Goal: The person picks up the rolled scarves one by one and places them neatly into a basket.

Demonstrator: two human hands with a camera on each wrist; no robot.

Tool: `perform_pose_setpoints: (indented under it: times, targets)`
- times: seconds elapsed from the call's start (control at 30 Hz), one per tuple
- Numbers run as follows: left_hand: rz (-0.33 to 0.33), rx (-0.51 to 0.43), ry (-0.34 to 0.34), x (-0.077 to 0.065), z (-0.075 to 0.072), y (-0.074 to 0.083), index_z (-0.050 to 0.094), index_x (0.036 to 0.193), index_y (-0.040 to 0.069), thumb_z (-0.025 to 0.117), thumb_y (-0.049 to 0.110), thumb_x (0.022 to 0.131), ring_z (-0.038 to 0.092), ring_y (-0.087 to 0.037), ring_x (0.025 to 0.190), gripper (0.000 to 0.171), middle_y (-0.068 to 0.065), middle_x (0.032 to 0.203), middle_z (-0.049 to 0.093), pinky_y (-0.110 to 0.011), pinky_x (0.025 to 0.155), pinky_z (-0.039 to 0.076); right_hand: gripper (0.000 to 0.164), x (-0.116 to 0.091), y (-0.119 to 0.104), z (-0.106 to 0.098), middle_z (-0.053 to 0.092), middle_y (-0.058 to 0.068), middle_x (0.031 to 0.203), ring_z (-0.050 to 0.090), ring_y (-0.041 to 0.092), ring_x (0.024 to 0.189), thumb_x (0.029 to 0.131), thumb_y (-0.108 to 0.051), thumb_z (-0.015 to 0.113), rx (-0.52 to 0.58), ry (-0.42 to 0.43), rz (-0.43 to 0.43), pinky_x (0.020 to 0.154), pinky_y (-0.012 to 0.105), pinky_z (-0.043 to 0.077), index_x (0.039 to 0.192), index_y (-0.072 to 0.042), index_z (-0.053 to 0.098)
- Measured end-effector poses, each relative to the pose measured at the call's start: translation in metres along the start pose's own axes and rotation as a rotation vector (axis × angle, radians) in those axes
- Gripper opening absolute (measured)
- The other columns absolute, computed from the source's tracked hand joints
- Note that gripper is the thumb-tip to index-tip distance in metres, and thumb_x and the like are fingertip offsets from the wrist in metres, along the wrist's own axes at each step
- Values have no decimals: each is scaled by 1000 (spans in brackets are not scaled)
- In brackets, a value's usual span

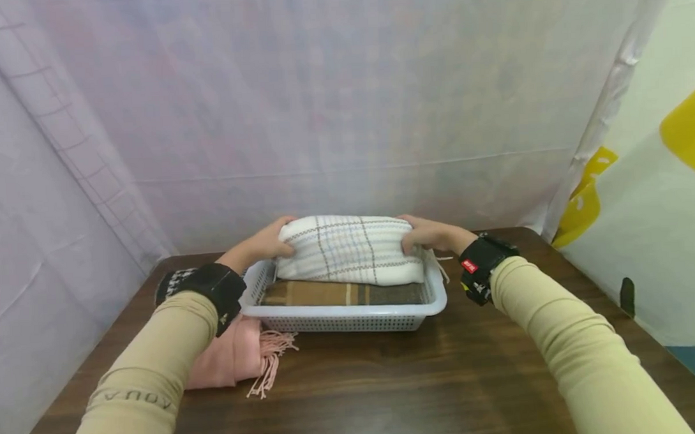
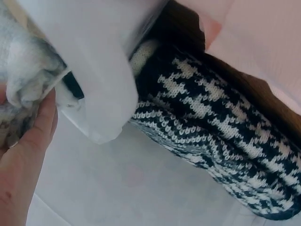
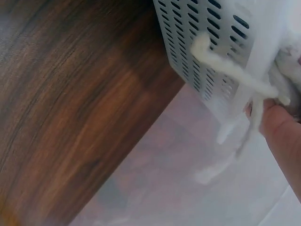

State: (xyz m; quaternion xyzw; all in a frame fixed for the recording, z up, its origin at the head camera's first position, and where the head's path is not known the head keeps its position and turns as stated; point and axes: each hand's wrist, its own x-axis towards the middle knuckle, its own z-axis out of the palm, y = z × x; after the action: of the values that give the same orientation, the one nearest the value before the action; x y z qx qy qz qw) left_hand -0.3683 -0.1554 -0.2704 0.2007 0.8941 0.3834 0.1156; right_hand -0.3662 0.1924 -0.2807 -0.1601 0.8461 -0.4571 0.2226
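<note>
Near left lies a pink scarf (image 1: 237, 355), beside the white basket (image 1: 351, 311). Inside lies a brown striped cloth (image 1: 321, 293); at the basket's far side — one end each — the left hand (image 1: 265, 241) and right hand (image 1: 431, 233) grip a white checked cloth (image 1: 348, 250), fingers curled round it.

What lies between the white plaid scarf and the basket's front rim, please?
A striped brown cloth shows between the white plaid scarf and the basket's front rim, in the head view.
</note>
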Motion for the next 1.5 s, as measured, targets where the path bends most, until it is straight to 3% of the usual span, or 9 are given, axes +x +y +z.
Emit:
perform_pose_setpoints:
  times: [0.1, 0.27, 0.5, 0.63, 0.77, 0.97, 1.2, 1.33, 1.5]
  targets:
    - [-54, 49, -26, 2, 2, 1, 16, 143, 4, 55, 0, 77, 42, -31, 99, 77, -25, 130, 33, -32, 67, 43, 96, 2, -1, 3, 26, 22, 137, 33, 33, 115, 62, 4, 54, 19, -12, 17, 92, 42, 36, 145, -7, 7]
    - [-101, 29, -33, -3, 3, 0, 13, 145, 7, 54, 1, 81, 40, -34, 108, 76, -25, 135, 28, -38, 76, 42, 98, 5, -4, 6, 25, 22, 137, 33, 32, 115, 62, 7, 53, 34, -27, 30, 93, 41, 34, 146, -8, 5]
    - [16, -87, -41, -13, -6, -6, 9, 146, 6, 58, -1, 75, 42, -34, 103, 87, -27, 134, 28, -38, 79, 42, 96, -7, -20, -4, 26, 25, 136, 34, 36, 118, 67, 2, 60, -97, -58, 27, 98, 45, 34, 146, -6, 4]
    - [22, -109, -32, -32, -19, -5, 6, 148, 12, 62, 4, 79, 30, -45, 124, 89, -26, 144, 17, -55, 97, 33, 93, -23, -34, -16, 17, 30, 143, 27, 43, 128, 75, -10, 67, -220, -27, -6, 103, 49, 30, 147, -8, 8]
    - [34, -84, 15, -56, -34, -6, 6, 148, 15, 63, 9, 82, 13, -50, 132, 88, -24, 149, 7, -62, 98, 28, 85, -42, -47, -21, 19, 28, 144, 26, 44, 129, 79, -11, 66, -238, 60, -73, 100, 51, 33, 146, -9, 14]
    - [115, 30, 75, -98, -44, -19, 11, 147, 8, 67, 10, 80, 18, -52, 129, 87, -26, 148, 12, -62, 98, 28, 72, -71, -49, -7, 27, 26, 142, 33, 43, 126, 83, -3, 61, -206, 102, -188, 98, 51, 36, 143, -4, 22]
    - [188, 217, 100, -143, -39, -47, 34, 136, -4, 69, 13, 78, 39, -49, 117, 69, -29, 134, 39, -61, 92, 34, 55, -100, -39, 36, 41, 31, 128, 48, 44, 111, 82, -1, 61, -195, -19, -327, 81, 36, 50, 131, 7, 37]
    - [188, 332, 4, -158, -36, -64, 42, 129, -6, 72, 15, 74, 43, -49, 113, 67, -29, 126, 47, -59, 89, 38, 48, -108, -26, 60, 47, 29, 119, 54, 38, 102, 82, -2, 61, -147, -148, -352, 77, 31, 51, 125, 9, 44]
    - [94, 446, -146, -168, -31, -80, 41, 131, -6, 76, 21, 67, 38, -50, 118, 77, -30, 129, 43, -60, 93, 33, 44, -115, -5, 83, 50, 19, 115, 57, 22, 96, 81, -3, 61, -105, -322, -285, 77, 27, 51, 122, 7, 47]
